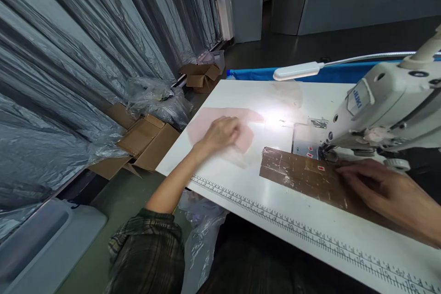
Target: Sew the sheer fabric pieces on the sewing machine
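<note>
My left hand [220,134] reaches out over a pale pink piece of fabric [206,121] lying on the white sewing table [241,183]; it is blurred and its fingers curl onto the cloth. My right hand [382,190] rests flat with fingers stretched on a brown taped panel [296,172] just in front of the needle area of the white sewing machine [386,105]. Nothing shows inside the right hand.
A ruler strip [310,234] runs along the table's near edge. A white gooseneck lamp [296,71] shines on the tabletop. Open cardboard boxes [144,140] and plastic sheeting stand on the floor at left, under hanging grey plastic covers. A clear bag [203,234] hangs below the table edge.
</note>
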`<state>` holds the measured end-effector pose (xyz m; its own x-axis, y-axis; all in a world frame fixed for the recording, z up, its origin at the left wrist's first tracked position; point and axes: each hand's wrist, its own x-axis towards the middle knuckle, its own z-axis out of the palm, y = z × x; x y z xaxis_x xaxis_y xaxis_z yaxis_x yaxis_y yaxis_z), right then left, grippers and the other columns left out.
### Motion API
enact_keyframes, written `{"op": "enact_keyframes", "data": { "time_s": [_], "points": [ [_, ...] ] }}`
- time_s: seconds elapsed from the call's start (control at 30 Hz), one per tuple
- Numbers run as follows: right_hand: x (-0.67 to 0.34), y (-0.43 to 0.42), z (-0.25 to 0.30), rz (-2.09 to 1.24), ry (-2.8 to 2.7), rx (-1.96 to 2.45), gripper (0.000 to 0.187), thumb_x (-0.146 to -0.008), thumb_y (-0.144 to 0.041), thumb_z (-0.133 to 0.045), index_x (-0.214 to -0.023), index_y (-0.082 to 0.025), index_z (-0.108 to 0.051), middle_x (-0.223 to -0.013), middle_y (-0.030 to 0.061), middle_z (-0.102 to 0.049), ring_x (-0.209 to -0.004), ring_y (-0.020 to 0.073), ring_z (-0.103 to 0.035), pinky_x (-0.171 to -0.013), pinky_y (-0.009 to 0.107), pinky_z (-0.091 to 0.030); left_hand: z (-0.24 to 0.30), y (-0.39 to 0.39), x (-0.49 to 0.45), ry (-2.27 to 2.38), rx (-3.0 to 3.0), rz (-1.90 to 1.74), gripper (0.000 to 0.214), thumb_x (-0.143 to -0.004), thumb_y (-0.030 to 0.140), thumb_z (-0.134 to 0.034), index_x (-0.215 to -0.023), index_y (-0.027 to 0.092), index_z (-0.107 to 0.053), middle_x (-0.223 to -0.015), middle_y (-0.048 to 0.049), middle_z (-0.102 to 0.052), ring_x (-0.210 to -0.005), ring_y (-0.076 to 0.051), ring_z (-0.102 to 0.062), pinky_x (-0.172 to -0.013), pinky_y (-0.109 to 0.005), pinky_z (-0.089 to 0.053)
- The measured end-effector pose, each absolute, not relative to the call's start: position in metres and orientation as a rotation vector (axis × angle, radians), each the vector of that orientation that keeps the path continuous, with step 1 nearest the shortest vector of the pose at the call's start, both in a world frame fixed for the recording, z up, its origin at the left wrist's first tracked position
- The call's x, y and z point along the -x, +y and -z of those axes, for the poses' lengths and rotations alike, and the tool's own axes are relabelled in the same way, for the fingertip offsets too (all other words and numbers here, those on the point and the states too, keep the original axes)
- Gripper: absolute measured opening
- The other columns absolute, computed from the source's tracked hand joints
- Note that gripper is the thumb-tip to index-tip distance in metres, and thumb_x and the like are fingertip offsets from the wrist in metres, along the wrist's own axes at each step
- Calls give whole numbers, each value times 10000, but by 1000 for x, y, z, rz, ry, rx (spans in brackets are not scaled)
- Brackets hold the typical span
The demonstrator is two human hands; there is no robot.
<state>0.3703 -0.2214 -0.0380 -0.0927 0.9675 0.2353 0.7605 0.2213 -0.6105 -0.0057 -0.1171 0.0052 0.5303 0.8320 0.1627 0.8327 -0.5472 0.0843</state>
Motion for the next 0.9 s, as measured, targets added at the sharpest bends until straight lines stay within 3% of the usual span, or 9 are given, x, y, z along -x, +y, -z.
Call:
{"op": "enact_keyframes", "data": {
  "time_s": [0.1, 0.2, 0.33, 0.4, 0.5, 0.57, 0.67, 0.77, 0.9],
  "points": [
    [-350, -240, 20, -528, -2134, 1338, 393, -853, -512, -637, -1225, -421, -724, -1278, 53, -716, -1072, 338, -720, -868, 479, -641, -7, -157, -51, -1213, 3069, 153, 265, -1037, 252, -390, -1012, 222, -653, -833, -25, -724, -766, -157, -687, -724, -338, -605],
    [-334, -260, 11, -558, -2220, 1184, 782, -795, -513, -736, -1518, -418, -456, -1494, 59, -562, -1325, 371, -570, -1033, 524, -562, -12, -194, -91, -658, 3730, 339, 129, -998, 313, -550, -1073, 239, -624, -970, -38, -740, -848, -132, -719, -737, -279, -622],
    [-340, -279, 11, -1099, -2113, 1361, 606, -782, -518, -747, -1361, -371, -649, -1118, 106, -769, -963, 333, -746, -808, 455, -643, -31, -212, -102, -610, 4033, 842, 282, -892, 274, -708, -1139, 278, -572, -960, -51, -742, -894, -160, -722, -799, -294, -608],
    [-354, -282, 10, -1542, -1941, 1424, 546, -804, -538, -707, -1306, -322, -696, -873, 100, -785, -782, 290, -754, -711, 416, -636, -38, -207, -97, -868, 4097, 963, 364, -878, 298, -724, -1192, 253, -547, -900, -32, -733, -807, -152, -705, -747, -301, -587],
    [-375, -272, 5, -1979, -1650, 1358, 609, -811, -579, -661, -1321, -247, -679, -726, 83, -751, -668, 251, -728, -645, 383, -599, -39, -190, -89, -1211, 4182, 887, 449, -877, 314, -724, -1256, 219, -502, -886, -12, -699, -664, -110, -656, -651, -267, -547],
    [-383, -259, 3, -1911, -1589, 1429, 628, -745, -604, -705, -1236, -211, -718, -770, 92, -745, -658, 236, -704, -553, 342, -553, -32, -177, -88, -1401, 4095, 809, 471, -870, 315, -724, -1265, 206, -492, -881, -2, -682, -636, -99, -638, -639, -257, -530],
    [-384, -234, 2, -1507, -1519, 1616, 615, -667, -664, -730, -1042, -177, -743, -814, 96, -720, -636, 196, -648, -504, 309, -495, -16, -159, -90, -1573, 3716, 754, 455, -868, 269, -694, -1271, 196, -497, -914, -4, -684, -631, -98, -609, -654, -267, -508],
    [-376, -217, 5, -1113, -1572, 1749, 532, -706, -709, -691, -705, -181, -633, -632, 39, -609, -519, 130, -498, -461, 284, -382, 2, -144, -89, -1493, 3367, 719, 475, -882, 215, -649, -1321, 172, -472, -1007, -38, -686, -658, -115, -601, -665, -288, -506],
    [-368, -210, 10, -745, -1670, 1934, 459, -779, -620, -681, -627, -217, -520, -557, 9, -529, -539, 143, -463, -505, 311, -330, 23, -134, -86, -1158, 2923, 770, 381, -919, 131, -551, -1296, 115, -502, -1196, -162, -638, -950, -238, -647, -795, -401, -537]
  ]
}}
